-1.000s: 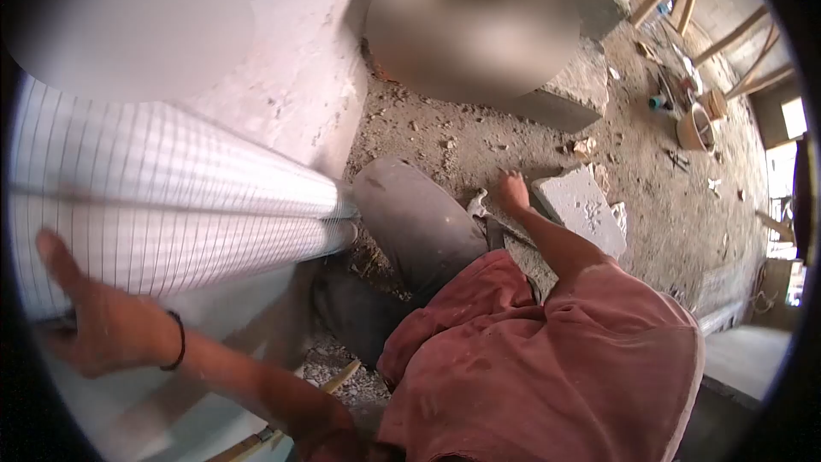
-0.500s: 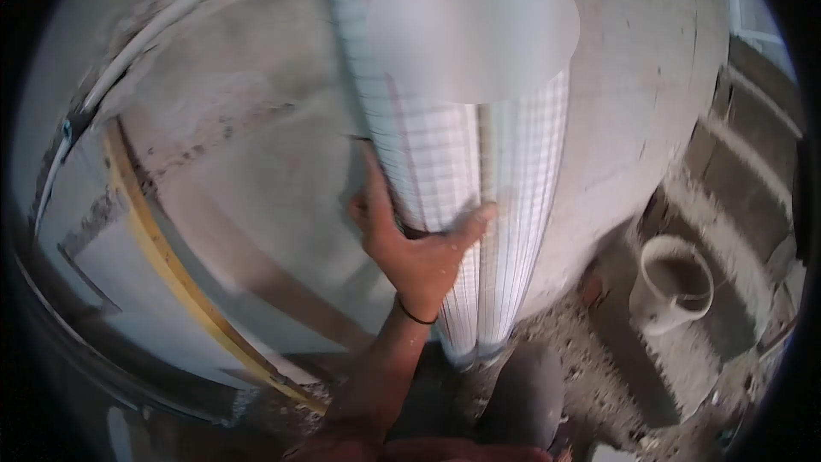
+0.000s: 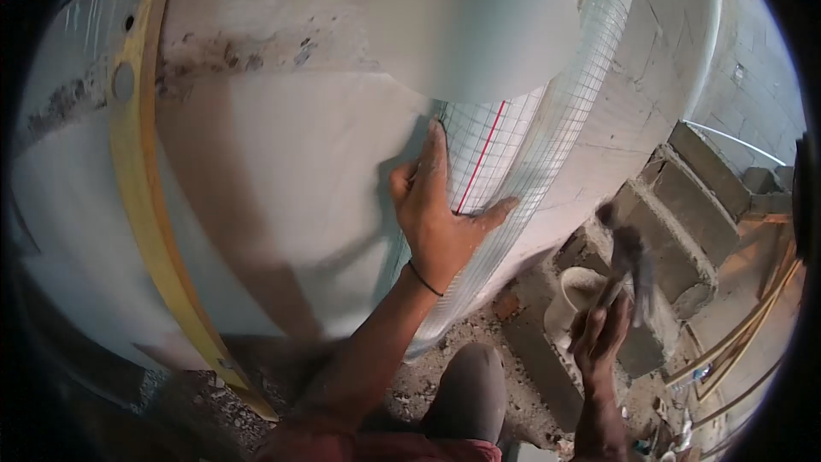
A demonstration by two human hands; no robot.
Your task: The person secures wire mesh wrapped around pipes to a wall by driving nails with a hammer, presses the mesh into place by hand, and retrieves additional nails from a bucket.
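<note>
White grid mesh [image 3: 513, 133] with a red line covers an upright pair of pipe-like ridges on the wall. Around its left edge my left hand [image 3: 440, 227] is closed, thumb across the front and fingers at the side. A blurred oval hides the mesh above that hand. Lower right, my right hand [image 3: 601, 334] is wrapped round the handle of a hammer [image 3: 631, 257], raised and smeared by motion. Behind it stands a pale bucket [image 3: 560, 304], partly hidden by the hand.
A yellow spirit level [image 3: 145, 214] leans on the plastered wall [image 3: 256, 162] at left. Concrete steps [image 3: 684, 214] climb at right, with wooden strips [image 3: 753, 316] beyond. Rubble [image 3: 475, 325] covers the floor near my knee [image 3: 470, 385].
My right hand has come into view at lower right with the hammer. The view has shifted to the right; my left hand stays on the mesh, slightly higher along it.
</note>
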